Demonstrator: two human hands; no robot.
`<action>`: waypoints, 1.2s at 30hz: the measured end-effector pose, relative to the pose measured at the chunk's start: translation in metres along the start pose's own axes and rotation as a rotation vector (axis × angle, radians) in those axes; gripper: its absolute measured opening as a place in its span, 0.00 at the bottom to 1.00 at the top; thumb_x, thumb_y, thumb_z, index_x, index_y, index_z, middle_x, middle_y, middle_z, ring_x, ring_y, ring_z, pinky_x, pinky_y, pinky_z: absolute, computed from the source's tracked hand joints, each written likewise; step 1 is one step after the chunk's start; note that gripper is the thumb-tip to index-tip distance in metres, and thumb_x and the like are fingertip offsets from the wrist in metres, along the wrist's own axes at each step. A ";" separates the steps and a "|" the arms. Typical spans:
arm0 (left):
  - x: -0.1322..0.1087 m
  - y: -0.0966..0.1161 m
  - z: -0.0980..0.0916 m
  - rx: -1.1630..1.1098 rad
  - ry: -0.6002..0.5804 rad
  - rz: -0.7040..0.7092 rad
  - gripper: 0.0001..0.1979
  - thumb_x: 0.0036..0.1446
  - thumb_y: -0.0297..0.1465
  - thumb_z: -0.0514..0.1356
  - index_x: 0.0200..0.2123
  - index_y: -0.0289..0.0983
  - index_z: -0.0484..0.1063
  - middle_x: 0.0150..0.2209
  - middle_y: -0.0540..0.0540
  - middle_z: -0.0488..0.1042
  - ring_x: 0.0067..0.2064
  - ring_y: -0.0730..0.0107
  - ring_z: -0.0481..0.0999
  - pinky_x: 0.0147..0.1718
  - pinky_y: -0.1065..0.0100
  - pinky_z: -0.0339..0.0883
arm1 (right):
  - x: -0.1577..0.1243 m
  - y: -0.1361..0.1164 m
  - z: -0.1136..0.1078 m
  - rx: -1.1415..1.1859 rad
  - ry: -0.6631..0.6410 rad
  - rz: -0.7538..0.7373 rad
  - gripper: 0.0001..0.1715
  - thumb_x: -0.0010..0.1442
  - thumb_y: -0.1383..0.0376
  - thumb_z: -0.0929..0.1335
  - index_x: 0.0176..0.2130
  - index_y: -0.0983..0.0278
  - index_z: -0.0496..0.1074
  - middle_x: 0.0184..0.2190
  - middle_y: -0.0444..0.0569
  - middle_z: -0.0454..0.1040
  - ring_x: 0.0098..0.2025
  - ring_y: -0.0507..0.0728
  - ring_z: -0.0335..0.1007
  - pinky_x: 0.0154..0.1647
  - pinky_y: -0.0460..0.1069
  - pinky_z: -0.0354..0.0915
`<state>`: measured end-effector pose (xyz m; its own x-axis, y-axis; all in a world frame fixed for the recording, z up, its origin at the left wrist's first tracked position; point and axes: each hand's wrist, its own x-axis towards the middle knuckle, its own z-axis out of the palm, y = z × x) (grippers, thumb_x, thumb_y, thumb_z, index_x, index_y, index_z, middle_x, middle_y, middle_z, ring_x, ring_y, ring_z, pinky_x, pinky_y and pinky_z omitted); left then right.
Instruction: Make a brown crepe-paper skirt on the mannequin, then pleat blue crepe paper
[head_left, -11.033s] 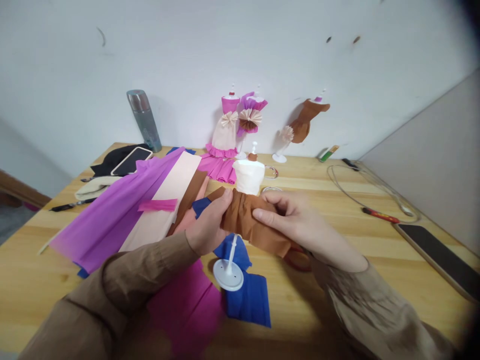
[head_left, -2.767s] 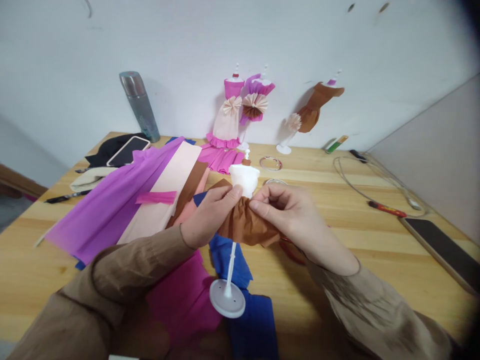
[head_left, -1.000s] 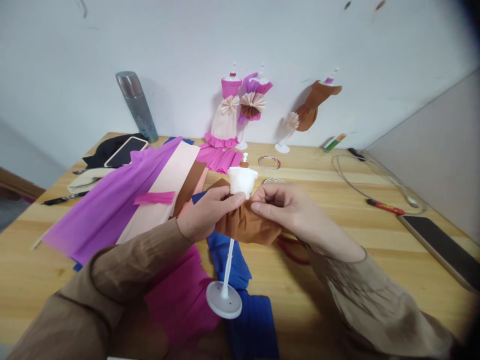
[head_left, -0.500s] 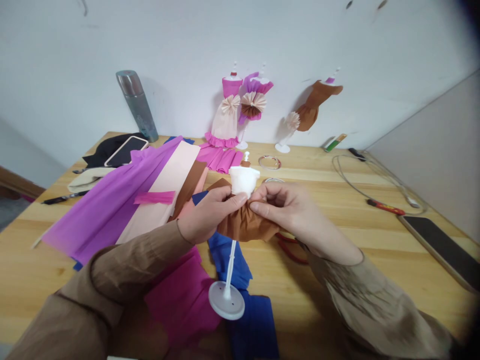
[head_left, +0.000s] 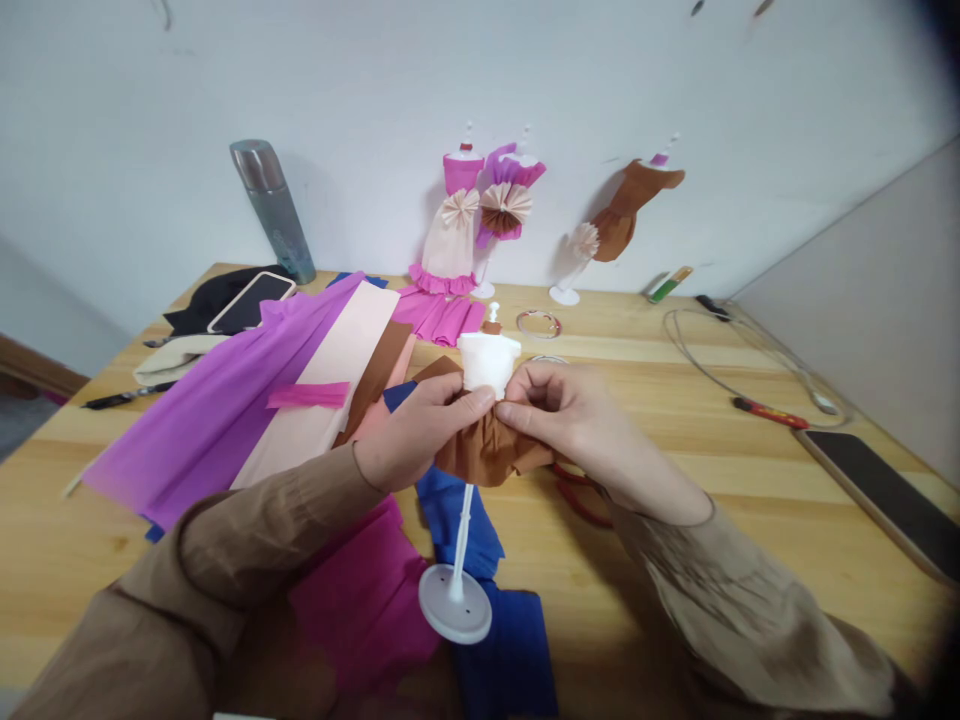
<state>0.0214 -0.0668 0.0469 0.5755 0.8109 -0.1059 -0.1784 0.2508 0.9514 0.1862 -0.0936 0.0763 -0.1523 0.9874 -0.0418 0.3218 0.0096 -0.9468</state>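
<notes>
- A grey metal flask stands by the wall at far left. In front of it, a purple crepe paper sheet lies on the wooden tabletop.
- The left hand has its fingers pinched closed on gathered brown crepe paper.
- At the centre, that paper wraps the waist of a small white mannequin on a stand.
- The right hand pinches the same paper from the other side, fingers closed.
- A dark phone lies at far right.

Craft worktable: crepe paper sheets, dressed mini mannequins by wall, scissors.
</notes>
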 end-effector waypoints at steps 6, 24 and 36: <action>-0.005 0.004 0.003 0.103 0.052 0.030 0.18 0.52 0.44 0.65 0.34 0.34 0.77 0.35 0.44 0.77 0.45 0.60 0.74 0.49 0.61 0.65 | 0.002 0.002 0.002 0.035 0.002 0.025 0.19 0.48 0.59 0.71 0.21 0.62 0.58 0.17 0.37 0.57 0.19 0.46 0.49 0.19 0.44 0.48; 0.001 0.015 -0.003 -0.067 0.059 -0.020 0.10 0.47 0.33 0.65 0.31 0.32 0.76 0.31 0.44 0.77 0.40 0.62 0.77 0.43 0.64 0.67 | 0.005 0.002 -0.023 -0.053 -0.286 0.017 0.17 0.55 0.54 0.70 0.27 0.63 0.63 0.21 0.40 0.63 0.22 0.49 0.58 0.23 0.47 0.53; -0.001 0.015 -0.003 -0.326 0.051 -0.156 0.09 0.57 0.25 0.58 0.39 0.34 0.77 0.34 0.49 0.78 0.36 0.72 0.76 0.37 0.71 0.68 | -0.016 -0.005 0.000 -0.840 -0.018 -0.976 0.21 0.58 0.70 0.67 0.52 0.65 0.69 0.61 0.63 0.65 0.67 0.73 0.52 0.61 0.71 0.58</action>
<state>0.0157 -0.0619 0.0604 0.5765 0.7731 -0.2646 -0.3415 0.5221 0.7815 0.1873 -0.1097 0.0819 -0.6670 0.5130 0.5403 0.5560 0.8255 -0.0975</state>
